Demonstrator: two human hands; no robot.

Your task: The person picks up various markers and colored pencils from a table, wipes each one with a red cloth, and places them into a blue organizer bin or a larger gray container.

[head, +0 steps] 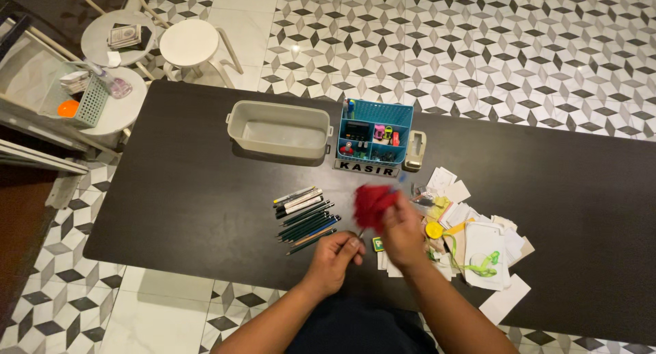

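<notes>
While the left hand pinches the thin lower end of a red tufted thing near the front edge of the dark table, the right hand closes its fingers on the red tuft itself, which is blurred. Toward the back edge an oblong grey tub holds nothing I can make out, and just beside it a blue caddy holds small stationery in its compartments.
</notes>
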